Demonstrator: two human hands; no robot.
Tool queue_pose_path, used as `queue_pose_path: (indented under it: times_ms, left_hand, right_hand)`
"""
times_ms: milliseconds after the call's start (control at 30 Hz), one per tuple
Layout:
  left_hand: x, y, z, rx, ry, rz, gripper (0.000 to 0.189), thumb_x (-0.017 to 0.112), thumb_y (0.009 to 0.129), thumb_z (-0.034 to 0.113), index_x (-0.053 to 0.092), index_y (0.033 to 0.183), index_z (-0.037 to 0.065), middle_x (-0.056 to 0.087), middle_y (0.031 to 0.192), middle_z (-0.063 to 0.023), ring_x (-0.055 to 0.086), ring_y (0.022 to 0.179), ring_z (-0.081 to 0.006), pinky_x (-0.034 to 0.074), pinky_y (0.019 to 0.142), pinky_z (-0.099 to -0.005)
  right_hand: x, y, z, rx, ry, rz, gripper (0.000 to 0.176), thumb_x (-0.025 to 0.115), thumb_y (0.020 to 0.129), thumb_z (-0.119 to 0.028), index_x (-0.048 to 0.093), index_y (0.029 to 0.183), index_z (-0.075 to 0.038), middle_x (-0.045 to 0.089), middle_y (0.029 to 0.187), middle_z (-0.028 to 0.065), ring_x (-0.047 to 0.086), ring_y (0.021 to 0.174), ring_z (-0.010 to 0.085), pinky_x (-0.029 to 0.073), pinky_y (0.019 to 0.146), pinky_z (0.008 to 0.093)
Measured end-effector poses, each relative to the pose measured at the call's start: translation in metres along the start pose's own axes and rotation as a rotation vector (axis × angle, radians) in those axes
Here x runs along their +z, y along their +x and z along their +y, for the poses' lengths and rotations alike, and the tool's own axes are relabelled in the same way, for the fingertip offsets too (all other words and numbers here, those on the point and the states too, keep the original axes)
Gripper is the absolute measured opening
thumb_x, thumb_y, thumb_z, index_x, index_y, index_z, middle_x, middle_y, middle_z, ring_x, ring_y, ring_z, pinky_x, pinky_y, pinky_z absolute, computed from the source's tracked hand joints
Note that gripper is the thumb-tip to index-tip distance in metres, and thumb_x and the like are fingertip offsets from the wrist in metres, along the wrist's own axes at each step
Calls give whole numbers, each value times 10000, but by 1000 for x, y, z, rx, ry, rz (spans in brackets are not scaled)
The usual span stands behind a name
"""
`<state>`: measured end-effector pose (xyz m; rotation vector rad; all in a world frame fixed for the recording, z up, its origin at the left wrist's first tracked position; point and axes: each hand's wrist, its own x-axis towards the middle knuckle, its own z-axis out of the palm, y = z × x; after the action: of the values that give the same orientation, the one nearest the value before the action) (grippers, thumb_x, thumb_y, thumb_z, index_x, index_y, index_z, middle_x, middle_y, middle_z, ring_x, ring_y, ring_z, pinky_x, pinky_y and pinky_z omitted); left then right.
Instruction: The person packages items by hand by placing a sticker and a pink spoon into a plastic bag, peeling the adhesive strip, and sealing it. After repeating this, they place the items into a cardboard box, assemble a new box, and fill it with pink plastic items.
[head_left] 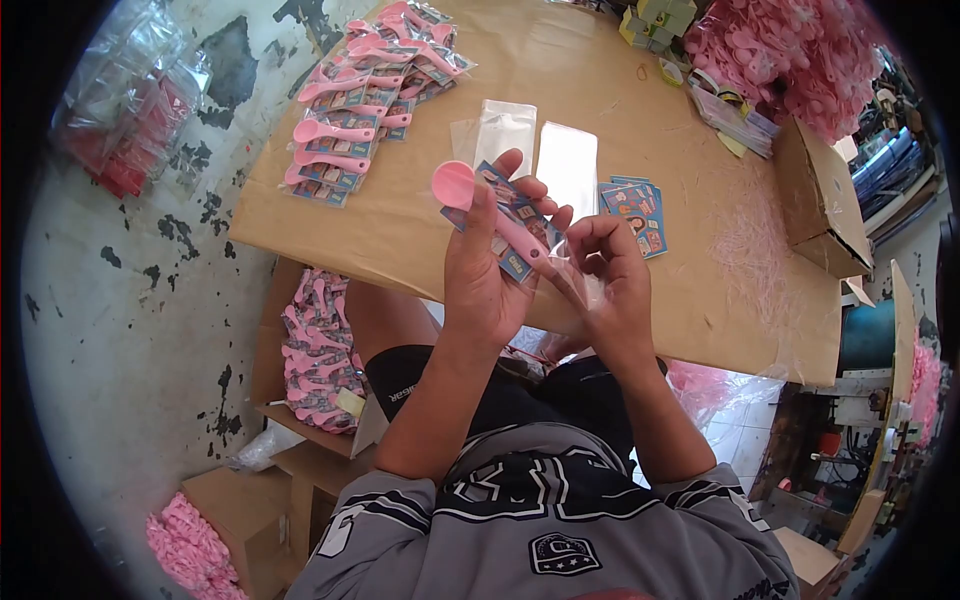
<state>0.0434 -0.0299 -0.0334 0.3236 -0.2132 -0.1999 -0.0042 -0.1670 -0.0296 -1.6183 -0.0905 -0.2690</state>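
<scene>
My left hand [483, 265] is closed on a pink spoon [512, 232] and a blue printed card [515, 265] behind it, the thumb pressing near the round bowl. My right hand [615, 275] pinches a clear plastic bag [570, 270] at the handle end of the spoon. How far the bag covers the spoon and card is hard to tell. Beyond my hands lie two stacks of clear bags [507, 125] [567, 160]. A small pile of blue cards [637, 215] is just right of my right hand.
Packed spoons [335, 135] are heaped at the table's [400, 240] back left; more fill a box [280, 385] below. At the right stand a cardboard box [825, 200], loose pink strands [750, 250] and a large pile of pink spoons [780, 60]. Plastic bags [130, 110] hang on the left wall.
</scene>
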Motion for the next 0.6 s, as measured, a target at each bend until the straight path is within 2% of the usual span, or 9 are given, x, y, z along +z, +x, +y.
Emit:
queue_pose_path:
  times_ms: [100,200,300,333,433,467,567,600]
  left_hand:
    - [-7,2,2,-63,-26,-26,515,532,1111,351,423,1514,51,653,1201,-98,680,1110,-210,552,1081,-445]
    - [-1,3,6,-111,21,45,510,529,1113,338,419,1504,29,622,1303,-165,642,1206,-253,528,1114,-466]
    - [4,7,16,-137,70,86,514,523,1116,324,407,1509,14,561,1427,-220,589,1314,-300,497,1148,-472]
    - [4,8,19,-144,79,82,516,520,1117,319,402,1514,11,538,1468,-232,570,1348,-314,487,1159,-470]
    - [2,8,32,-251,99,12,529,500,1122,315,382,1542,16,471,1560,-219,493,1442,-298,413,1223,-465]
    - [2,7,33,-275,104,10,534,498,1122,319,379,1543,13,472,1561,-219,495,1441,-302,410,1225,-464]
    - [6,3,32,-342,109,13,545,505,1120,330,386,1536,-1,496,1542,-220,503,1437,-315,419,1214,-453]
    - [6,2,28,-361,103,23,545,514,1117,334,398,1525,-8,518,1521,-222,509,1433,-320,432,1201,-444]
  right_hand:
    - [-2,-1,1,-128,-12,42,443,833,852,-93,610,1234,-79,636,1109,67,580,1021,179,496,857,311]
    - [-3,4,-14,-450,-352,104,442,817,823,-103,703,1249,-117,650,1283,145,570,1215,309,473,1011,406]
    - [-28,7,-18,-750,-656,-112,315,811,825,-132,807,1138,-163,598,1457,194,503,1366,387,397,1130,478]
    - [-29,2,-27,-671,-640,-132,217,802,811,-134,851,1015,-191,550,1540,185,460,1429,395,368,1162,504]
    - [-49,7,-24,-610,-481,-81,279,791,804,-124,843,1061,-219,557,1537,174,432,1455,414,363,1175,521]
    - [-49,6,-26,-546,-572,-22,321,767,823,-92,840,1091,-254,539,1554,171,412,1472,427,359,1189,517]
    - [-42,14,-25,-619,-856,-18,321,755,858,-88,835,1114,-263,522,1571,161,413,1476,417,364,1193,510]
    - [-32,14,-27,-663,-884,-13,326,752,853,-92,835,1107,-279,513,1586,124,410,1482,406,374,1193,494]
